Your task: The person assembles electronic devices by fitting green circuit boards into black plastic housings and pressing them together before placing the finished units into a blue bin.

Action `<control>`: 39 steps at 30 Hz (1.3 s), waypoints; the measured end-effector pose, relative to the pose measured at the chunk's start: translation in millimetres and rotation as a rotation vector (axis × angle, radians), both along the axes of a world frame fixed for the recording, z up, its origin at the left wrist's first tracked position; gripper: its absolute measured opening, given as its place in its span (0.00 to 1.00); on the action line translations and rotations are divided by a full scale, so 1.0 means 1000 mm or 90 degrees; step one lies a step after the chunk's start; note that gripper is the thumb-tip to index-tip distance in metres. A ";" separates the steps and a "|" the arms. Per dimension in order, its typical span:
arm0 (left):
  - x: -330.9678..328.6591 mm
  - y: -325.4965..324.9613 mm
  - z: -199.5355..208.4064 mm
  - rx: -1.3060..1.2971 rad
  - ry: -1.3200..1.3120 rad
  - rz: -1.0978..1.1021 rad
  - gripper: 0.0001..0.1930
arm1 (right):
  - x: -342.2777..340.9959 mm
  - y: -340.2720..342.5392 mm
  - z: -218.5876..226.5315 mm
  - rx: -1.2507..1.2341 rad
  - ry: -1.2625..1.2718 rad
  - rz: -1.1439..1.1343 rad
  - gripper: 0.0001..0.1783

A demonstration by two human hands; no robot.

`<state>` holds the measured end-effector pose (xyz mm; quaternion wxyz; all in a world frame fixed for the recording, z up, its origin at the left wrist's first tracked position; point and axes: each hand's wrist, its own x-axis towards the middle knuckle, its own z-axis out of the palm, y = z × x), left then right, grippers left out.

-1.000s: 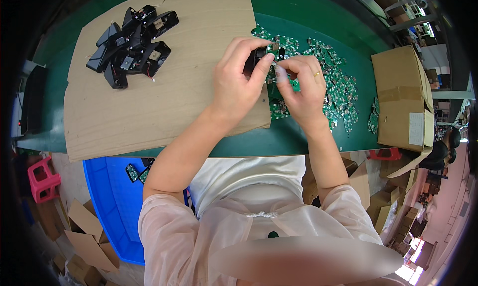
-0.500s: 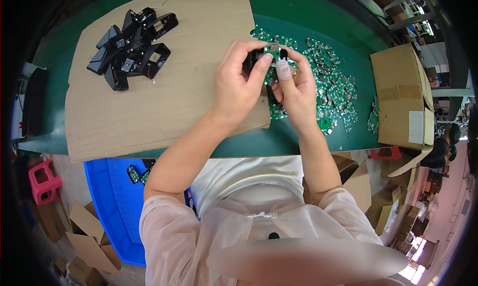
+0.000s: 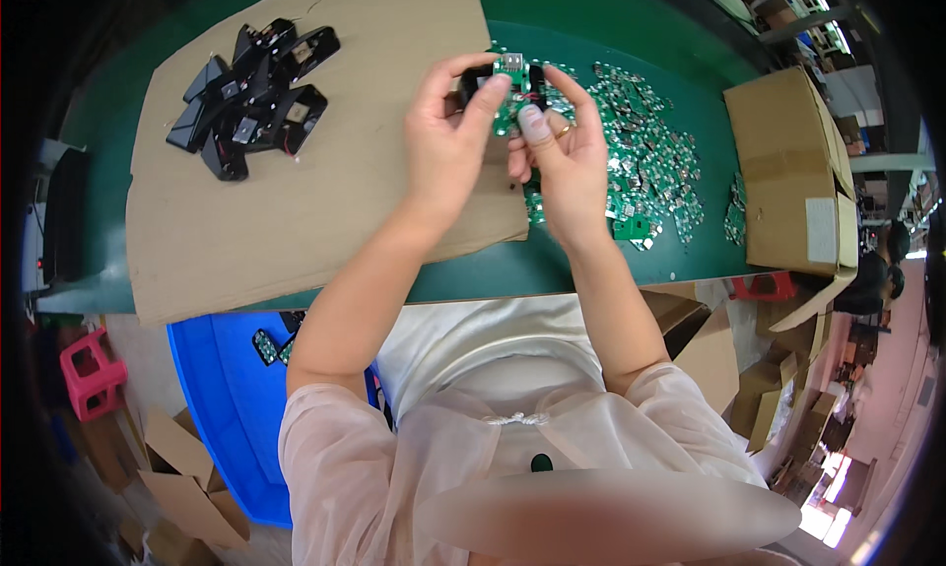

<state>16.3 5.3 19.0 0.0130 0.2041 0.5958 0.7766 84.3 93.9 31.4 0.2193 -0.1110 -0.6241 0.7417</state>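
Between my two hands, over the table, is a black plastic housing (image 3: pixel 474 79) with a green circuit board (image 3: pixel 511 73) at its opening. A silver USB port sits at the board's top end, and a bit of red wire shows lower down. My left hand (image 3: pixel 443 137) is closed round the housing's left side, its thumb on the board's edge. My right hand (image 3: pixel 572 157) grips from the right, index finger along the far side and thumb near the board's lower part. The fingers cover much of the housing. Loose green circuit boards (image 3: pixel 645 147) are spread beside my right hand.
A pile of black housings (image 3: pixel 251 98) lies on a flat cardboard sheet (image 3: pixel 345 192) on the green table (image 3: pixel 473 282). At the right stands a cardboard box (image 3: pixel 778 162). Below the table edge are a blue bin (image 3: pixel 212 408), a pink stool (image 3: pixel 92 374) and open cartons (image 3: pixel 192 477).
Both hands, with the housing and board, have shifted slightly left and away from me. The right thumb has moved lower on the board, and red wire now shows.
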 end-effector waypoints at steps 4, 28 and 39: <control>-0.007 -0.009 -0.001 0.081 -0.168 -0.132 0.11 | 0.010 0.006 0.004 0.007 0.037 -0.032 0.19; 0.004 -0.008 0.010 -0.023 -0.270 -0.329 0.12 | 0.023 0.038 0.011 0.774 0.215 -0.159 0.09; 0.006 -0.004 0.002 0.009 -0.165 -0.303 0.14 | 0.012 0.035 0.016 0.773 0.113 -0.132 0.06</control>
